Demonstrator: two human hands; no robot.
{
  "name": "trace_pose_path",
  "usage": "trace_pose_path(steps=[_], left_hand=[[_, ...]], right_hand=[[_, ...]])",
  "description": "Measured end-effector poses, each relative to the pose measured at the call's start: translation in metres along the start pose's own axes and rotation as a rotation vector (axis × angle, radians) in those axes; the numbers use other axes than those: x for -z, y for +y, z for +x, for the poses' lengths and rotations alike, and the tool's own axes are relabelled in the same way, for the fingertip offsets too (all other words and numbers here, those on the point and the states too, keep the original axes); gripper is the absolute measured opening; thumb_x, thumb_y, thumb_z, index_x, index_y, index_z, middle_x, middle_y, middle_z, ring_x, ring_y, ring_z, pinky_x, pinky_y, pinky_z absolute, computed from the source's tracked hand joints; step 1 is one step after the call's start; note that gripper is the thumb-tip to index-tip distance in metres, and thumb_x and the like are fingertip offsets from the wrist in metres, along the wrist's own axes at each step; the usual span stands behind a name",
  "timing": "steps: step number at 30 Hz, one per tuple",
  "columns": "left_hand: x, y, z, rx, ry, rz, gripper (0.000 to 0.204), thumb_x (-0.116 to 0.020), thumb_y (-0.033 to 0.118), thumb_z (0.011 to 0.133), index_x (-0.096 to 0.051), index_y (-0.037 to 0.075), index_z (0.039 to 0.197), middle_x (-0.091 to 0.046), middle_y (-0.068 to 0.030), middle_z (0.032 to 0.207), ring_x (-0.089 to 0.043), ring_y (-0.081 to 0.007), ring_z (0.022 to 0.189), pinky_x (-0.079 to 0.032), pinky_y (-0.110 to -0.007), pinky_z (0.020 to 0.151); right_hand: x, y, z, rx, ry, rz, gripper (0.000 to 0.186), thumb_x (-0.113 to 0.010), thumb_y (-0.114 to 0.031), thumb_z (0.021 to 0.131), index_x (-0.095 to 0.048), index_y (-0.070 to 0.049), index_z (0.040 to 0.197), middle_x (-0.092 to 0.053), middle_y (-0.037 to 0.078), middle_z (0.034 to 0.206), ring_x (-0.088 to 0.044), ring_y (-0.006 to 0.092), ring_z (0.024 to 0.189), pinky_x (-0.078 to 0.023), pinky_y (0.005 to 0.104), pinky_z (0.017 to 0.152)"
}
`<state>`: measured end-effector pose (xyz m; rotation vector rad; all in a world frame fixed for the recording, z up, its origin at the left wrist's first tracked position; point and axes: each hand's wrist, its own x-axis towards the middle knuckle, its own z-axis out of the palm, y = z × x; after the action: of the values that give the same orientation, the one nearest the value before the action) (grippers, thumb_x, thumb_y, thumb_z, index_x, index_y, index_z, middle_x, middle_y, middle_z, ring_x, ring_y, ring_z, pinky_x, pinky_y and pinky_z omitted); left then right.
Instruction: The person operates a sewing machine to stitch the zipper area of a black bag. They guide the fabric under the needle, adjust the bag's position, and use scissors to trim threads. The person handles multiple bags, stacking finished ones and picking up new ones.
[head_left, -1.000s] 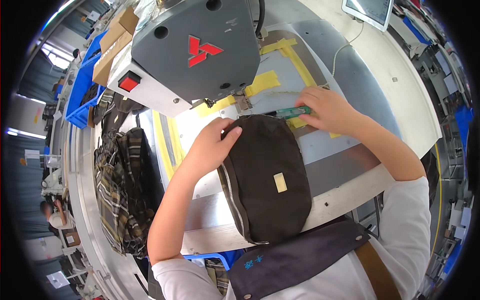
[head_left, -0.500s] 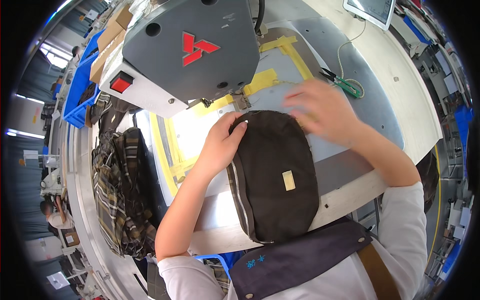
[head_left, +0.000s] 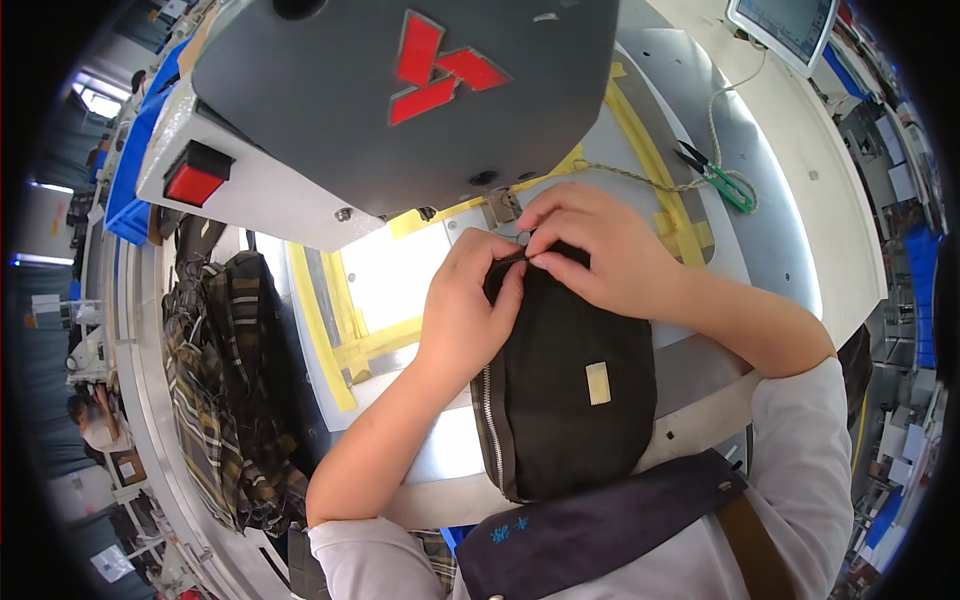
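Observation:
A dark brown-black fabric panel [head_left: 560, 430], rounded like a pouch, lies on the machine bed with its lower end near my apron. A silver-toothed zipper [head_left: 489, 420] runs along its left side, and a small cream label [head_left: 598, 383] sits on its right half. My left hand [head_left: 462, 300] pinches the top left edge between thumb and fingers. Close beside it, my right hand [head_left: 598, 250] grips the same top edge with thumb and fingertips. Both hands are just below the metal presser part [head_left: 503, 208] of the grey sewing machine [head_left: 420, 150]. The pinched edge itself is partly hidden by my fingers.
Green-handled thread snips [head_left: 728, 188] with a cord lie at the far right of the bed. Yellow tape [head_left: 380, 345] borders the lit plate. Plaid fabric pieces [head_left: 225, 390] hang at the left. A screen [head_left: 785, 25] stands at the back right; a red switch [head_left: 197, 178] is on the machine.
My right hand, blurred beside the panel's right edge before, has moved left and taken hold of its top edge. My left hand remains on the fabric. The camera view has shifted.

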<state>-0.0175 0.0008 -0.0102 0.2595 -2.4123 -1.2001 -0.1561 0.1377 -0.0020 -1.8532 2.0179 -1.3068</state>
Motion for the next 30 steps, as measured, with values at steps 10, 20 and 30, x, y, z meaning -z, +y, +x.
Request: trace_pose_path(steps=[10, 20, 30], left_hand=[[0.004, -0.005, -0.002, -0.29, 0.068, 0.123, 0.02, -0.076, 0.004, 0.071, -0.063, 0.006, 0.086, -0.06, -0.0039, 0.086, -0.062, -0.0224, 0.067, -0.05, -0.032, 0.055], [0.005, -0.002, -0.002, -0.499, 0.007, 0.281, 0.029, -0.075, 0.003, 0.061, -0.064, 0.009, 0.087, -0.057, -0.0009, 0.085, -0.06, -0.0168, 0.065, -0.048, -0.028, 0.051], [0.004, -0.001, -0.005, -0.475, -0.02, 0.253, 0.03, -0.075, 0.003, 0.059, -0.065, 0.009, 0.087, -0.056, -0.002, 0.085, -0.06, -0.0178, 0.067, -0.048, -0.029, 0.053]], right_hand=[[0.024, -0.015, 0.014, -0.35, -0.136, 0.384, 0.02, -0.065, -0.006, 0.082, -0.059, -0.002, 0.101, -0.058, 0.007, 0.105, -0.06, 0.0154, 0.09, -0.051, 0.0324, 0.078], [0.024, -0.001, 0.019, -0.377, -0.277, 0.137, 0.011, -0.063, -0.011, 0.081, -0.063, 0.0, 0.079, -0.063, 0.01, 0.076, -0.06, 0.0224, 0.069, -0.048, 0.033, 0.064], [0.029, 0.003, 0.018, -0.162, -0.321, 0.237, 0.014, -0.065, -0.014, 0.079, -0.064, 0.0, 0.083, -0.064, 0.012, 0.081, -0.062, 0.0236, 0.071, -0.05, 0.0341, 0.065]])
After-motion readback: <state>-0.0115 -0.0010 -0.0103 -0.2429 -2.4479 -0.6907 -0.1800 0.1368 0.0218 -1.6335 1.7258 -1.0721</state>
